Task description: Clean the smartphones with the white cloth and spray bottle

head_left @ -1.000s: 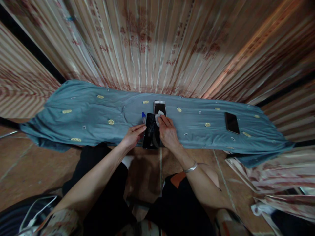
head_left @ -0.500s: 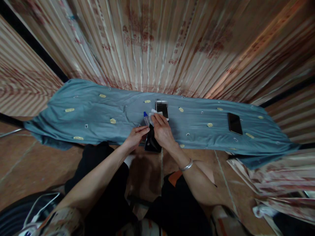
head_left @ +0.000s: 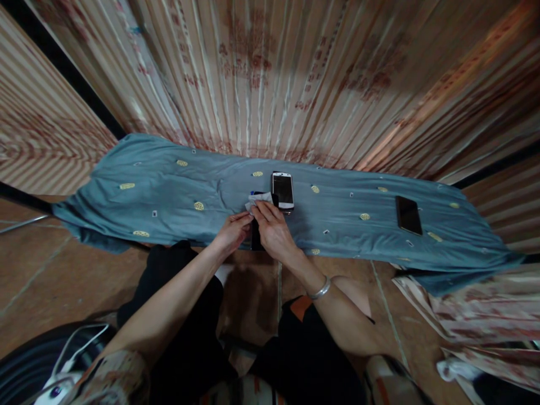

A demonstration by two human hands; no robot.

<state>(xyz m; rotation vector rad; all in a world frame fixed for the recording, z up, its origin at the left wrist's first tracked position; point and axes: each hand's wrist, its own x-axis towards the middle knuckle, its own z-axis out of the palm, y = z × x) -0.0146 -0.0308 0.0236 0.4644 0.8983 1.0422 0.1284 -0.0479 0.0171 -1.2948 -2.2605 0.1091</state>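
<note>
A dark phone lies under my hands near the cloth's front edge, mostly covered by them. My left hand pinches its left edge. With its fingers pressed together, my right hand holds a whitish wipe against the upper part of that phone. Just behind the wipe shows a bit of a blue cap; the rest of that item is hidden. A white-framed phone rests face up right beside my right hand, on top of something dark.
A blue-green cloth with yellow prints covers the long surface. Farther right lies another dark phone. Patterned curtains hang behind. At lower left, a white power strip with a cable sits on a round black object.
The dark phone has moved up over the cloth, and the wipe is now on its upper part. The blue-capped bottle is now mostly hidden. The view has shifted slightly.
</note>
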